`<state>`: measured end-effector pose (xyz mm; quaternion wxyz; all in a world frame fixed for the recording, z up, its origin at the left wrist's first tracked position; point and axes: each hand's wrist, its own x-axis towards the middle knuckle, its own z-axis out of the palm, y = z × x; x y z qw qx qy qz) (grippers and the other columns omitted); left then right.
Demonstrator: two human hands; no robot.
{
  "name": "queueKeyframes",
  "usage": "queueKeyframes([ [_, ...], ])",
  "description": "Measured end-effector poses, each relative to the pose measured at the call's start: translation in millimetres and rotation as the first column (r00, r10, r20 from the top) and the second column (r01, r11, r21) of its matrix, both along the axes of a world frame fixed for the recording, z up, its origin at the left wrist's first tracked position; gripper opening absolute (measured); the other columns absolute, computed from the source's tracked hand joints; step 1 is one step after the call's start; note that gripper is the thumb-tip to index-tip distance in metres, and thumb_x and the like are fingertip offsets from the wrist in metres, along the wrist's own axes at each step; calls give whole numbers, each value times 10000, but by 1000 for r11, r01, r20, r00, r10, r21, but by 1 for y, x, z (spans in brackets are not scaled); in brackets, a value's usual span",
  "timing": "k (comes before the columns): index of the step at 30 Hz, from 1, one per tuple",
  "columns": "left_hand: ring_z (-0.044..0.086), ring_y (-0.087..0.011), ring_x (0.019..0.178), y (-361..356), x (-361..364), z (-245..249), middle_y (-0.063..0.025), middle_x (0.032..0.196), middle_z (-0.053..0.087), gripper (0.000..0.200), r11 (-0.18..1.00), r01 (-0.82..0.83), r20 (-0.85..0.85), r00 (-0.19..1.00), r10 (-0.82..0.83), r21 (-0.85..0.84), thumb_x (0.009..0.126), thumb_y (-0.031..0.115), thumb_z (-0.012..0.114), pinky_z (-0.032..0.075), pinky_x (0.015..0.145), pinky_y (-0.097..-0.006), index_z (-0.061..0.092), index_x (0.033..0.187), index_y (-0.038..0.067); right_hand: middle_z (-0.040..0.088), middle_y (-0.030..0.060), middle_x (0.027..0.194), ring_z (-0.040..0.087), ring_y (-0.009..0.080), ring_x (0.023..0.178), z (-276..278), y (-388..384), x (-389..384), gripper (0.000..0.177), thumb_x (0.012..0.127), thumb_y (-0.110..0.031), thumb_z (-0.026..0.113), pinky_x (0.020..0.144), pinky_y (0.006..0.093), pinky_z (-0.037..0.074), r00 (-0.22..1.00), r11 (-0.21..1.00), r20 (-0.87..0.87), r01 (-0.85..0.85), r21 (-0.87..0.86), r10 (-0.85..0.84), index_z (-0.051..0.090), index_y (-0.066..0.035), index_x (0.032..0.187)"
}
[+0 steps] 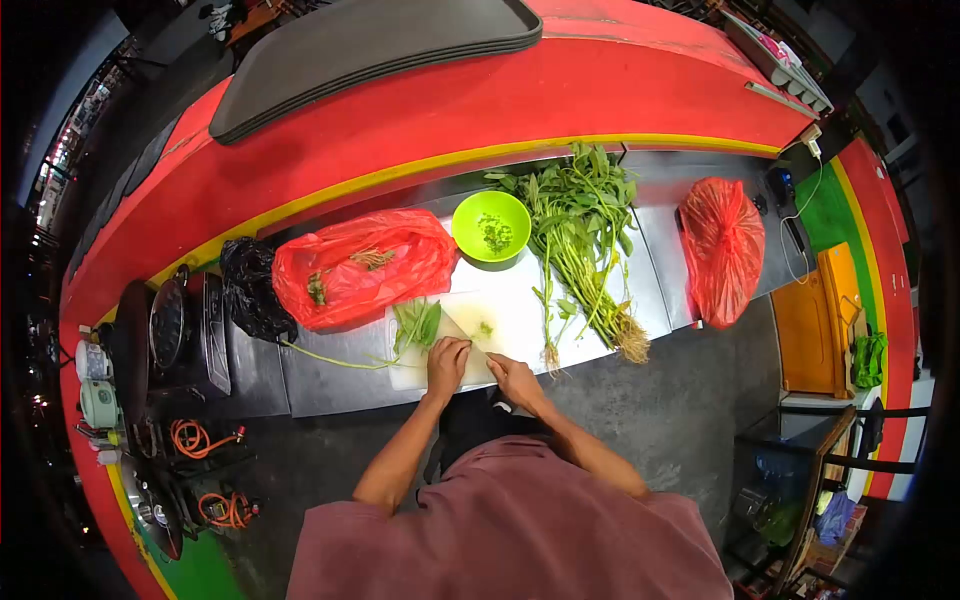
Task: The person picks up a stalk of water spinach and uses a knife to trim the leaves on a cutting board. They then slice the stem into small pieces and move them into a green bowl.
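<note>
My right hand (pixel 515 382) is closed round the handle of a knife (pixel 466 333), whose blade points up and left over the white cutting board (pixel 408 376). On the board my left hand (pixel 448 364) has its fingers curled beside the blade, at the lower end of some green leaves (pixel 417 325); what its fingertips press on is hidden. Chopped green bits (pixel 485 328) lie right of the blade. Behind the board stands a lime green bowl (pixel 491 228) with chopped greens inside. A large bunch of leafy stems with roots (pixel 583 250) lies to its right.
An open red plastic bag (pixel 365 265) with root scraps lies left of the bowl, beside a black bag (pixel 255 290). A tied red bag (pixel 724 252) sits at the right. Dark trays (pixel 375 60) rest on the red ledge (pixel 600 80) behind. Hoses (pixel 200 440) are at lower left.
</note>
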<state>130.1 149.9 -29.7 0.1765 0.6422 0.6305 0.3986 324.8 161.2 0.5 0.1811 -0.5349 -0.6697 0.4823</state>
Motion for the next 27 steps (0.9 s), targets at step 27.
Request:
queueKeyframes([
  [27, 650, -320, 921, -5, -3, -3, -131, 967, 699, 132, 1000, 11, -3, 1000, -11, 12, 879, 48, 708, 504, 849, -420, 732, 1007, 24, 708, 287, 951, 696, 460, 913, -5, 9, -11, 378, 1032, -345, 566, 815, 480, 542, 1000, 1000, -8, -7, 23, 7, 702, -64, 1246],
])
